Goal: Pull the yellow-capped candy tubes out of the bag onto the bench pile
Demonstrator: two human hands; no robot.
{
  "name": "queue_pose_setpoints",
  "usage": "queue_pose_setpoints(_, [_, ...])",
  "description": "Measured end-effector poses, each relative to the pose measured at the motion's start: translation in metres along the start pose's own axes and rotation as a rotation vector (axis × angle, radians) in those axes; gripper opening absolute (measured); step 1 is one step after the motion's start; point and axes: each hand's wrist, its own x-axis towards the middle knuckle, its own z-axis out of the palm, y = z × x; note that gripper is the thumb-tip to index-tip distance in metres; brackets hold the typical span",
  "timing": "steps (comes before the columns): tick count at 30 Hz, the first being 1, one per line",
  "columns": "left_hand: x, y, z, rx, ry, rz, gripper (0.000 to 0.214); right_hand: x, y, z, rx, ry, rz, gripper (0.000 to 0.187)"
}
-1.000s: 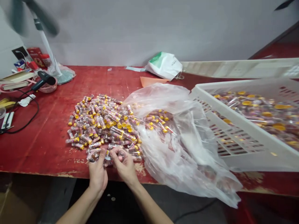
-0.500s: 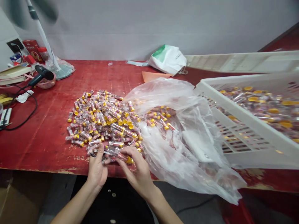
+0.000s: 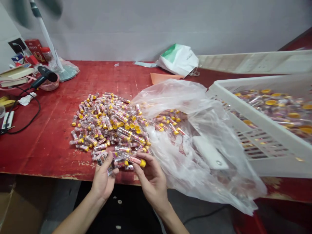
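Observation:
My right hand [image 3: 154,179] pinches the yellow-capped end of a small clear plastic tube [image 3: 134,159] with reddish contents. My left hand [image 3: 103,180] is closed on small printed plastic pieces [image 3: 103,159]; their exact kind is too blurred to tell. Both hands are close together at the table's near edge. Just beyond them lies a heap of similar yellow-capped tubes [image 3: 107,125]. A crumpled clear plastic bag [image 3: 170,162] spreads to the right of my right hand, with more tubes in and under its opening.
A white slotted crate [image 3: 265,125] full of tubes stands at the right. A white-and-green bag [image 3: 179,61] and an orange sheet [image 3: 164,78] lie at the back of the red table [image 3: 48,130]. At the left are a fan stand [image 3: 68,73], a black handheld scanner [image 3: 45,76] and its cable.
My right hand has drawn slightly right, and the tube in it shows more clearly. My left hand has turned a little, showing the printed pieces. The view has shifted slightly.

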Motion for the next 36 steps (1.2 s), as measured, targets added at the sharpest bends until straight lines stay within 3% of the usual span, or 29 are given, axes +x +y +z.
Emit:
queue_pose_setpoints(6, [0.004, -0.001, -0.003, 0.024, 0.044, 0.068, 0.045, -0.002, -0.004, 0.000, 0.128, 0.108, 0.013, 0.018])
queue_pose_setpoints(15, [0.002, 0.001, -0.003, 0.114, -0.030, -0.096, 0.045, -0.002, 0.001, 0.000, 0.111, 0.086, -0.001, 0.020])
queue_pose_setpoints(20, [0.007, -0.001, -0.008, 0.128, -0.039, -0.037, 0.043, -0.002, 0.007, -0.010, 0.107, 0.237, 0.055, 0.020])
queue_pose_setpoints(25, [0.009, -0.004, -0.008, 0.187, -0.076, -0.033, 0.042, -0.002, 0.005, -0.006, 0.153, 0.145, 0.075, 0.019])
queue_pose_setpoints(30, [0.012, -0.006, -0.010, 0.272, -0.082, 0.039, 0.040, -0.002, 0.004, -0.008, 0.048, 0.093, -0.046, 0.020])
queue_pose_setpoints(36, [0.008, -0.010, -0.014, 0.302, -0.091, 0.097, 0.041, -0.003, 0.004, -0.023, -0.183, 0.048, -0.240, 0.033])
